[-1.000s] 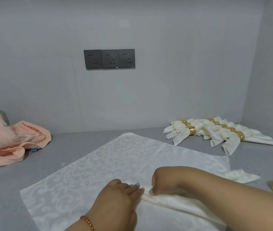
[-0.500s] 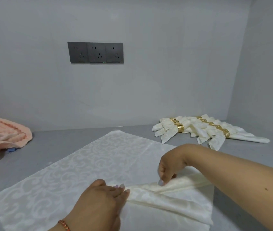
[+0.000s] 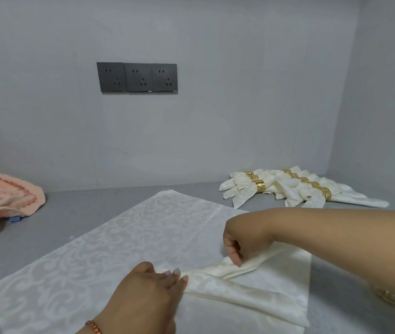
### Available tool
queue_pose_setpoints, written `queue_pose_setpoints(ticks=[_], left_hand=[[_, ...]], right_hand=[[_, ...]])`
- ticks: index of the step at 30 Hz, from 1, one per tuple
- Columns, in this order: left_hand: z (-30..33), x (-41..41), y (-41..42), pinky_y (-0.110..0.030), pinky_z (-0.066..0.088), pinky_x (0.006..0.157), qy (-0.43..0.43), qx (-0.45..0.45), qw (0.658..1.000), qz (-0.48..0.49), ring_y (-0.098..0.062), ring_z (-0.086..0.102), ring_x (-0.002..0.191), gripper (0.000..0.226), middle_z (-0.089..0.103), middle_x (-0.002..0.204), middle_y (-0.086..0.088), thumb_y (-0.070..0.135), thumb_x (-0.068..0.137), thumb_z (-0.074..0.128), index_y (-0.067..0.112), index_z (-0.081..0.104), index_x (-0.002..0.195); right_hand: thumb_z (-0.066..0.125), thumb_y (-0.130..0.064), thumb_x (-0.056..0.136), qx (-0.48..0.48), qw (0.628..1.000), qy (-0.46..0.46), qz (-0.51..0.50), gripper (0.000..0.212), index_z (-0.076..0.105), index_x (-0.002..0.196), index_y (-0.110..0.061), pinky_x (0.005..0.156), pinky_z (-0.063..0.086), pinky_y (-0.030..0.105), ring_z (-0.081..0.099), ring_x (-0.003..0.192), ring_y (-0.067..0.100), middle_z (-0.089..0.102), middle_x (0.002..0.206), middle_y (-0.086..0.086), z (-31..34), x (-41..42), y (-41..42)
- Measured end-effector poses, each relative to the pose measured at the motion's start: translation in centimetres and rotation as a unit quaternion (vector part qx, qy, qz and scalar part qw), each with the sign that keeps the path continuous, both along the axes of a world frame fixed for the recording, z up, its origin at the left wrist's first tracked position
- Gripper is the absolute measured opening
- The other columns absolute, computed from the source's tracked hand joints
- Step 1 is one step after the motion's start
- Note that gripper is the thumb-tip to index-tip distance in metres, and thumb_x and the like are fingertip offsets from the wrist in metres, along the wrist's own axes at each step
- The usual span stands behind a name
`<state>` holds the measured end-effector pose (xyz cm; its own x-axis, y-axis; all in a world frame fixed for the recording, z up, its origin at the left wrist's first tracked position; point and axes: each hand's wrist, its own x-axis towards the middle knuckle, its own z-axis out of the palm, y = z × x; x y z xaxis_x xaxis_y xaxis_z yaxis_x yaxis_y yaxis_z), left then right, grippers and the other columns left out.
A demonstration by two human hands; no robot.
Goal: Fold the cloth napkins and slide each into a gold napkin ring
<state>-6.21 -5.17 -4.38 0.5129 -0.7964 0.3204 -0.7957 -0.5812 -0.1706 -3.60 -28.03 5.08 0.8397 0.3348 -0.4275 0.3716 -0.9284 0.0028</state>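
A: State the pose of each hand.

B: The left hand [image 3: 153,291] lies low at the near edge, fingers straight and together, their tips pressing the pleated part of the cloth napkin [image 3: 119,242] flat to the grey counter [image 3: 90,201]. The right hand [image 3: 242,239] reaches in from the right, wrist bent down.

A: Grip?

B: The right hand pinches a raised fold of the napkin between thumb and curled fingers. The left hand grips nothing; it only presses.

A: Location and material of the work item?

B: The napkin lies in the near centre: cream damask with a scroll pattern, left part flat, right part gathered into soft pleats. Finished napkins [image 3: 295,189], each in a gold fretwork ring, lie fanned at the far right. One loose gold ring [image 3: 388,296] sits near right, partly hidden by the forearm. A peach towel [image 3: 3,201] is at far left.
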Motion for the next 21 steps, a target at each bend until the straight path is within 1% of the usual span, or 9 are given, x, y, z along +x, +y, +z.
queue_pose_setpoints(ticks=[5, 8, 10, 11, 13, 15, 17, 19, 21], left_hand=[[-0.1, 0.0, 0.3, -0.015, 0.038, 0.063, -0.003, 0.059, 0.998, 0.020, 0.002, 0.067, 0.060, 0.053, 0.076, 0.084, 0.011, 0.031, 0.034, 0.057, 0.024, 0.080, 0.081], [2.0, -1.3, 0.3, -0.006, 0.036, 0.052, 0.013, 0.102, 0.994, 0.046, 0.002, 0.060, 0.049, 0.052, 0.074, 0.079, 0.017, 0.037, 0.032, 0.062, 0.030, 0.080, 0.080], [3.5, -2.0, 0.2, -0.010, 0.032, 0.055, 0.034, 0.079, 0.995, 0.056, -0.001, 0.065, 0.074, 0.054, 0.073, 0.100, 0.015, 0.038, 0.057, 0.071, 0.033, 0.072, 0.111], [4.0, -1.9, 0.2, -0.011, 0.034, 0.066, 0.042, 0.073, 0.994, 0.072, -0.008, 0.062, 0.099, 0.053, 0.066, 0.120, 0.010, 0.030, 0.081, 0.061, 0.033, 0.056, 0.133], [5.0, -1.0, 0.0, -0.022, 0.035, 0.096, 0.161, 0.105, 0.974, 0.119, -0.021, 0.046, 0.128, 0.050, 0.051, 0.141, 0.000, 0.023, 0.100, 0.035, 0.035, 0.033, 0.148], [5.7, 0.1, 0.0, -0.025, 0.031, 0.109, 0.253, 0.085, 0.956, 0.124, -0.018, 0.041, 0.134, 0.045, 0.047, 0.146, 0.005, 0.025, 0.100, 0.033, 0.037, 0.044, 0.142], [6.4, 0.8, 0.2, -0.027, 0.031, 0.112, 0.326, 0.058, 0.931, 0.150, -0.012, 0.042, 0.133, 0.039, 0.049, 0.143, 0.013, 0.031, 0.099, 0.037, 0.037, 0.057, 0.132], [6.7, 1.4, 0.1, -0.030, 0.035, 0.110, 0.362, 0.048, 0.915, 0.170, -0.012, 0.048, 0.128, 0.035, 0.056, 0.136, 0.013, 0.041, 0.096, 0.043, 0.036, 0.064, 0.124], [7.0, 1.7, -0.2, -0.031, 0.042, 0.103, 0.368, 0.046, 0.910, 0.186, -0.014, 0.056, 0.114, 0.034, 0.065, 0.121, 0.010, 0.047, 0.094, 0.046, 0.032, 0.069, 0.114]], right_hand=[[0.035, 0.009, 0.089, -0.092, 0.991, 0.101, 0.006, 0.051, 0.064, 0.123, -0.016, 0.059, 0.036, 0.011, 0.054, 0.081, 0.015, 0.057, 0.092, -0.002, 1.7, -0.4, 0.8], [0.059, 0.006, 0.086, -0.051, 0.989, 0.136, -0.003, 0.041, 0.064, 0.123, -0.012, 0.066, 0.040, 0.009, 0.056, 0.078, 0.009, 0.063, 0.086, -0.003, 2.6, -0.2, 0.8], [0.067, -0.007, 0.086, -0.010, 0.990, 0.139, -0.012, 0.030, 0.068, 0.117, -0.010, 0.074, 0.044, 0.013, 0.059, 0.079, 0.010, 0.066, 0.080, -0.003, 2.7, 0.0, 0.6], [0.068, -0.014, 0.088, 0.007, 0.991, 0.133, -0.018, 0.025, 0.069, 0.112, -0.011, 0.075, 0.045, 0.015, 0.059, 0.078, 0.008, 0.066, 0.078, -0.005, 2.5, 0.0, 0.6], [0.068, -0.028, 0.088, 0.027, 0.995, 0.096, -0.009, 0.020, 0.070, 0.103, -0.015, 0.073, 0.042, 0.016, 0.055, 0.076, 0.004, 0.065, 0.089, -0.005, 1.9, -0.1, 0.3], [0.066, -0.031, 0.089, 0.065, 0.996, 0.061, 0.013, 0.017, 0.070, 0.095, -0.015, 0.075, 0.040, 0.019, 0.050, 0.081, 0.006, 0.057, 0.100, -0.005, 0.8, -0.1, 0.0], [0.067, -0.029, 0.087, 0.132, 0.990, 0.041, 0.020, 0.008, 0.067, 0.083, -0.022, 0.085, 0.044, 0.025, 0.051, 0.089, 0.010, 0.050, 0.098, -0.012, -0.7, -0.1, -0.2], [0.066, -0.032, 0.079, 0.190, 0.981, 0.025, 0.016, 0.007, 0.063, 0.074, -0.028, 0.091, 0.044, 0.032, 0.054, 0.096, 0.015, 0.049, 0.093, -0.017, -2.1, 0.1, -0.2], [0.060, -0.035, 0.072, 0.238, 0.971, 0.018, -0.009, 0.007, 0.061, 0.071, -0.028, 0.084, 0.043, 0.031, 0.053, 0.091, 0.014, 0.052, 0.087, -0.018, -3.1, 0.1, -0.2]])
